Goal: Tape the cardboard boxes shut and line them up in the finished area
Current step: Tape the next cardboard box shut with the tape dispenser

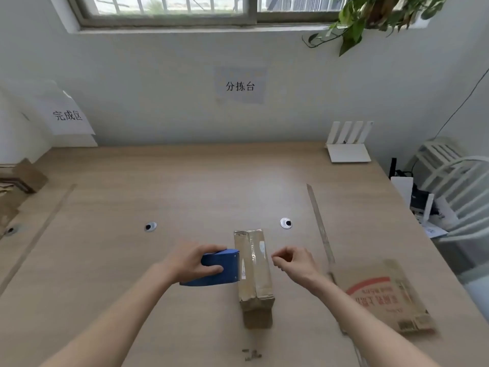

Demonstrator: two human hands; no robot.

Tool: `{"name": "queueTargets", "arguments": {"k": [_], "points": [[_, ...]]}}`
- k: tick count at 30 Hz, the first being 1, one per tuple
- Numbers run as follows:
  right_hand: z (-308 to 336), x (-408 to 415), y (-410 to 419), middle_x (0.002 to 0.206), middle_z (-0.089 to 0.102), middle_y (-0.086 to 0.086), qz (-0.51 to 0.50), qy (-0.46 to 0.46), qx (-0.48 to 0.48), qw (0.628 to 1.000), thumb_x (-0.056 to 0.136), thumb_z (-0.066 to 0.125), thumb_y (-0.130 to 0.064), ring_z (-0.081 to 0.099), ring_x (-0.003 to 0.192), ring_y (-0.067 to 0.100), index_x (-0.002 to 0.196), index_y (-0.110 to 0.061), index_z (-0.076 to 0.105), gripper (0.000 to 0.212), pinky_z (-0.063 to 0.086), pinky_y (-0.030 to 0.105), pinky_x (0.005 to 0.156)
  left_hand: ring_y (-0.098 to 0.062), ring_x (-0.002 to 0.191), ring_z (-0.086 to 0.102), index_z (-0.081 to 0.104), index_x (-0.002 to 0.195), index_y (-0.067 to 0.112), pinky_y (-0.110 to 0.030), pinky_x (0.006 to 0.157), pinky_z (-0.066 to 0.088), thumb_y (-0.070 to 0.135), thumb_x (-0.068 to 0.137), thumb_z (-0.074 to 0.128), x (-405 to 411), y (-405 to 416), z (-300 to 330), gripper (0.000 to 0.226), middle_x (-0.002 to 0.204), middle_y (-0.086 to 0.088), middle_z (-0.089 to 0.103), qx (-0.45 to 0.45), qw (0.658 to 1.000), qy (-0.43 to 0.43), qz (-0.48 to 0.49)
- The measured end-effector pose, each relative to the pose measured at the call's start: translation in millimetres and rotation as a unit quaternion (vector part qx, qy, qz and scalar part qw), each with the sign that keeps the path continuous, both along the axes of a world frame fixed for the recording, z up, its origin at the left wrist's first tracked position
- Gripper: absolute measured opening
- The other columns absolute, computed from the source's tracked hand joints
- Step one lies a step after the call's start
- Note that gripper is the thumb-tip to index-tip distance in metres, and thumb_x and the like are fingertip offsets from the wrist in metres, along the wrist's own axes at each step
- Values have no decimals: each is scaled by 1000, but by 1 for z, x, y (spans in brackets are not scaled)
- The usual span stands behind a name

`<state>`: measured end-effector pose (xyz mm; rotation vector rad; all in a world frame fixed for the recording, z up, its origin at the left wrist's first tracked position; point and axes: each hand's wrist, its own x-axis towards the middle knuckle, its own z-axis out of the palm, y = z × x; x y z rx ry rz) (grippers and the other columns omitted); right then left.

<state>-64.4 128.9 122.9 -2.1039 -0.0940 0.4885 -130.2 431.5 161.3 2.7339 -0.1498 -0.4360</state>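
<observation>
A small narrow cardboard box [255, 271] stands in the middle of the wooden table, with clear tape along its top. My left hand [195, 260] grips a blue tape dispenser [219, 268], whose front end touches the box's left side. My right hand [293, 262] hovers just right of the box with its fingers curled and thumb against fingertips; whether it pinches a tape end is not visible. A larger flat box with red print [383, 295] lies at the right. A sign on the left wall [67, 115] marks the finished area.
Brown cardboard pieces [18, 181] sit at the table's left edge. A white router [348, 144] stands at the back right. Two cable holes [150, 226] [286, 223] pierce the table. A tape strip [320, 223] runs along the table. White chair [455, 186] at the right.
</observation>
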Motion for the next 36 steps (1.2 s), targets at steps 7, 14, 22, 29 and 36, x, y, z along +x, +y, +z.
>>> {"name": "queueTargets", "arguments": {"k": [7, 14, 22, 29, 36], "points": [[-64, -29, -16, 71, 73, 1, -17, 91, 14, 996, 86, 79, -23, 65, 66, 11, 80, -17, 78, 9, 59, 39, 75, 1, 86, 58, 49, 126, 63, -21, 73, 47, 67, 82, 53, -29, -23, -52, 44, 96, 33, 63, -3, 999, 30, 26], [-90, -36, -27, 66, 73, -10, 6, 52, -61, 997, 83, 78, -28, 68, 64, 4, 72, -24, 74, 13, 57, 31, 68, -6, 84, 59, 53, 126, 56, -28, 70, 47, 73, 82, 45, -35, -13, -70, 48, 98, 22, 67, 61, 998, 33, -8], [-101, -41, -40, 71, 75, 3, 8, 84, -15, 996, 83, 79, -22, 67, 63, 10, 78, -16, 77, 8, 59, 38, 70, -6, 85, 60, 53, 130, 57, -26, 73, 48, 76, 82, 47, -44, -6, -78, 52, 96, 23, 66, 66, 995, 67, 17], [-113, -46, -34, 73, 76, 0, -20, 94, 10, 995, 86, 80, -22, 68, 67, 12, 82, -18, 78, 6, 60, 37, 71, -11, 80, 57, 53, 129, 57, -30, 73, 47, 74, 82, 47, -52, -4, -89, 50, 91, 17, 66, 71, 994, 67, 45], [-114, -44, -34, 73, 76, 2, -32, 103, 24, 994, 88, 78, -20, 66, 67, 11, 84, -16, 77, 6, 58, 33, 69, -12, 75, 51, 54, 129, 57, -20, 58, 33, 70, 86, 50, -51, -6, -88, 45, 81, 19, 58, 70, 994, 59, 55]]}}
